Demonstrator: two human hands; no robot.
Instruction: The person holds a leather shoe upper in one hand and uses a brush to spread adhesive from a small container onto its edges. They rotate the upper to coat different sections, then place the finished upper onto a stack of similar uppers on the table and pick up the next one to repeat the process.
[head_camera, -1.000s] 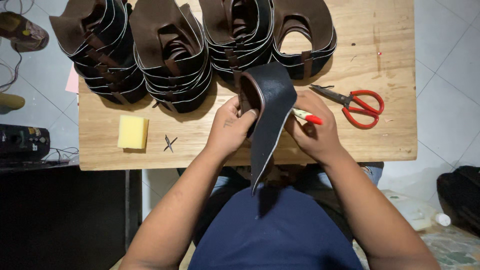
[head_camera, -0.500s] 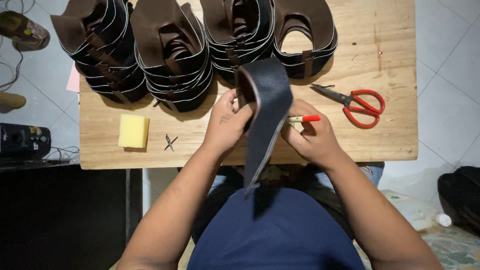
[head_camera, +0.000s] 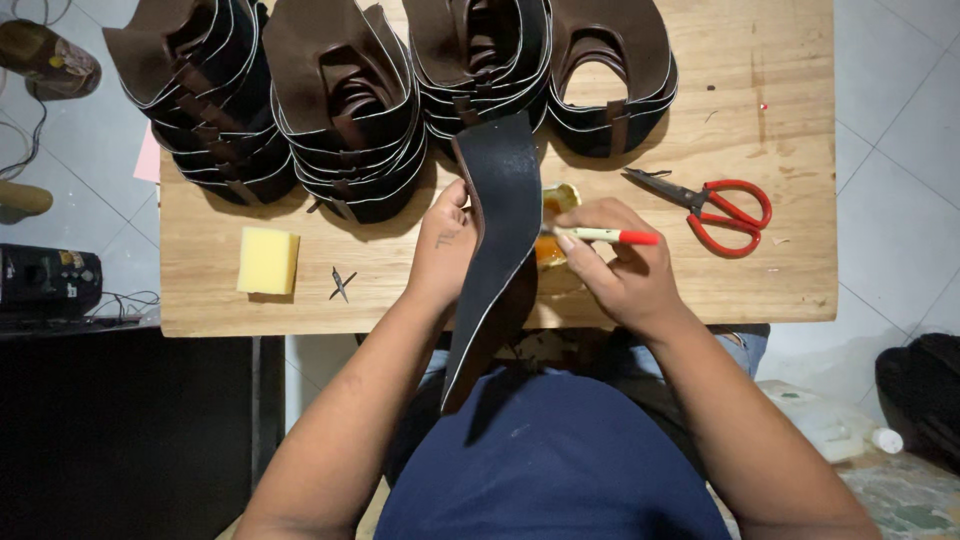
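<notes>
Black leather piece (head_camera: 505, 215) — white edge; red-handled scissors (head_camera: 725, 212); yellow sponge (head_camera: 267, 260).

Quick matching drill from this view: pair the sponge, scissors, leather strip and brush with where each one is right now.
Things:
1. sponge
2. scissors
3. leather strip
4. brush

Places:
A. held in the right hand
B. on the table, right of both hands
C. held in the left hand
D. on the table, left of both hands

Pairs: 1-D, 2-B, 3-C, 4-A
</notes>
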